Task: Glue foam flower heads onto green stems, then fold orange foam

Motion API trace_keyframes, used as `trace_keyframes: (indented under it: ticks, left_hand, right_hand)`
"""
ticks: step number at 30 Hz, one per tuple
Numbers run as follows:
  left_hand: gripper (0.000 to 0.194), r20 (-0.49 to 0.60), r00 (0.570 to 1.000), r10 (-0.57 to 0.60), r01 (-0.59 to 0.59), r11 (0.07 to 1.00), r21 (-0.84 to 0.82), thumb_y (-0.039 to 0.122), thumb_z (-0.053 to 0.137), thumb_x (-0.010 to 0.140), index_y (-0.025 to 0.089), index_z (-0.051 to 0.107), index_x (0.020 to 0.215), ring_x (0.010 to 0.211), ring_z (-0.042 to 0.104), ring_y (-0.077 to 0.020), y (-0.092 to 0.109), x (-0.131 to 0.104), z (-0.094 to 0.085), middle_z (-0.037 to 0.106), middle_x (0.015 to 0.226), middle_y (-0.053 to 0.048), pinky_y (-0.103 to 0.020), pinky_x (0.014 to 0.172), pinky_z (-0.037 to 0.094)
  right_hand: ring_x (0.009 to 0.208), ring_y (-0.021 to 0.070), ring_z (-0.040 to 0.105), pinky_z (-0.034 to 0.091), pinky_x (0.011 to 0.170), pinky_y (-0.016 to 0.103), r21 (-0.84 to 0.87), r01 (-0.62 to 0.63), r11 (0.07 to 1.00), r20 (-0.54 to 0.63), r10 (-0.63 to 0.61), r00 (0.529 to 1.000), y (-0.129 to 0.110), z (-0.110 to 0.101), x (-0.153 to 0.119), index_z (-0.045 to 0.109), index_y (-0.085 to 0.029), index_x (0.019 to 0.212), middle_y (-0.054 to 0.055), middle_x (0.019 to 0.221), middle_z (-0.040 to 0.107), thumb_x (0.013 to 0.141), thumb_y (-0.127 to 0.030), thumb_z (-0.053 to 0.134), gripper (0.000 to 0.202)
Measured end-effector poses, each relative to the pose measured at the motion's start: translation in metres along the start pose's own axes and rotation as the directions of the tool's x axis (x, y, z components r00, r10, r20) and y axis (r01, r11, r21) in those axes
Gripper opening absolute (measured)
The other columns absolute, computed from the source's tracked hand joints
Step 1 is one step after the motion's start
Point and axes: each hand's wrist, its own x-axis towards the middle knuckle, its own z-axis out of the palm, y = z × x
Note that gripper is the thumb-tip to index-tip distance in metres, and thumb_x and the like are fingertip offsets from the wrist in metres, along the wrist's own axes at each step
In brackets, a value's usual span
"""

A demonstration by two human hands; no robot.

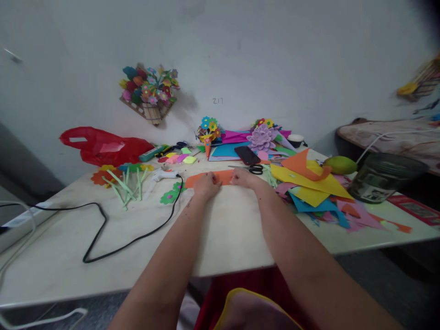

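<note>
An orange strip (pixel 225 176) lies flat on the white table (pixel 233 229), in front of me. My left hand (pixel 206 184) rests on its left-middle part, fingers bent and pressed down on it. At the strip's right end, my right hand (pixel 243 178) has its fingers closed on the edge. Just behind the right hand are black-handled scissors (pixel 254 169). Green flower shapes with pink centres (pixel 168 197) lie left of the strip, near a white glue gun (pixel 165 175).
A black cord (pixel 127 245) loops over the table's left part. Pale green strips (pixel 122 192) and a red bag (pixel 103 146) are at the left. Coloured sheets (pixel 309 178), a phone (pixel 247 155) and a large jar (pixel 374 183) stand or lie to the right.
</note>
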Motion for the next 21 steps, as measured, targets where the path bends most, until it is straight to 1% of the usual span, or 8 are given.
trace_keyframes:
  ticks: [3, 6, 11, 14, 17, 19, 21]
  left_hand:
    - [0.034, -0.003, 1.0, -0.005, 0.005, 1.0, -0.005, 0.049, 0.052, 0.072, 0.024, 0.055, 0.095, 0.095, 0.056, -0.0214, -0.0003, 0.0005, 0.001, 0.061, 0.105, -0.004, -0.03, 0.073, 0.043]
    - [0.035, -0.009, 1.0, 0.003, -0.003, 1.0, -0.014, 0.05, 0.051, 0.072, 0.024, 0.054, 0.094, 0.094, 0.056, -0.0216, -0.0004, 0.0004, 0.0011, 0.061, 0.103, -0.005, -0.03, 0.072, 0.043]
    - [0.042, -0.013, 1.0, 0.004, -0.004, 1.0, -0.007, 0.056, 0.051, 0.07, 0.023, 0.054, 0.094, 0.093, 0.056, -0.0224, 0.0011, -0.0011, 0.0002, 0.061, 0.101, -0.006, -0.031, 0.073, 0.042]
    - [0.042, -0.005, 1.0, -0.013, 0.012, 1.0, -0.01, 0.057, 0.051, 0.07, 0.023, 0.054, 0.095, 0.095, 0.055, -0.0229, 0.003, -0.0016, -0.0006, 0.061, 0.103, -0.006, -0.032, 0.075, 0.042]
    - [0.041, 0.009, 0.999, -0.04, 0.04, 0.999, -0.012, 0.056, 0.052, 0.069, 0.023, 0.054, 0.094, 0.095, 0.055, -0.0231, 0.0054, -0.0021, -0.0019, 0.06, 0.103, -0.006, -0.033, 0.075, 0.042]
    - [0.042, 0.008, 0.999, -0.052, 0.052, 0.999, -0.007, 0.057, 0.052, 0.069, 0.023, 0.054, 0.094, 0.096, 0.055, -0.0232, 0.0071, -0.0026, -0.0026, 0.06, 0.104, -0.006, -0.033, 0.076, 0.042]
    - [0.043, 0.002, 0.998, -0.059, 0.059, 0.998, -0.004, 0.058, 0.052, 0.069, 0.023, 0.054, 0.094, 0.096, 0.055, -0.0234, 0.0083, -0.0031, -0.0028, 0.06, 0.104, -0.007, -0.033, 0.076, 0.042]
  right_hand:
    - [0.046, 0.0063, 0.031, 0.023, 0.044, 0.021, -0.044, -0.041, 0.998, 0.026, 0.042, 0.999, 0.0017, -0.0009, -0.0006, 0.054, -0.013, 0.055, -0.004, 0.048, 0.041, 0.069, -0.028, 0.055, 0.021]
    - [0.047, 0.0065, 0.031, 0.023, 0.044, 0.021, -0.071, -0.074, 0.995, 0.023, 0.076, 0.997, 0.0005, -0.0022, -0.0009, 0.055, -0.013, 0.056, -0.004, 0.048, 0.041, 0.069, -0.03, 0.055, 0.022]
    - [0.046, 0.0063, 0.033, 0.025, 0.044, 0.02, -0.095, -0.086, 0.992, 0.024, 0.089, 0.996, -0.0033, -0.0063, -0.0033, 0.054, -0.013, 0.054, -0.003, 0.047, 0.042, 0.068, -0.03, 0.058, 0.023]
    - [0.046, 0.0067, 0.035, 0.025, 0.044, 0.021, -0.095, -0.087, 0.992, 0.015, 0.089, 0.996, -0.0031, -0.0086, -0.0063, 0.056, -0.013, 0.057, -0.002, 0.049, 0.047, 0.069, -0.029, 0.057, 0.02]
    - [0.047, 0.0076, 0.039, 0.027, 0.044, 0.021, -0.093, -0.104, 0.99, 0.006, 0.105, 0.994, -0.0017, -0.0093, -0.0077, 0.06, -0.012, 0.064, 0.0, 0.055, 0.054, 0.069, -0.028, 0.057, 0.016]
    - [0.049, 0.0085, 0.042, 0.029, 0.045, 0.021, -0.092, -0.109, 0.99, 0.005, 0.11, 0.994, -0.0009, -0.009, -0.0071, 0.061, -0.012, 0.069, 0.002, 0.06, 0.057, 0.069, -0.029, 0.058, 0.017]
    - [0.05, 0.0093, 0.044, 0.03, 0.046, 0.021, -0.103, -0.105, 0.989, 0.008, 0.107, 0.994, -0.0004, -0.0087, -0.006, 0.062, -0.012, 0.069, 0.003, 0.061, 0.059, 0.069, -0.03, 0.058, 0.018]
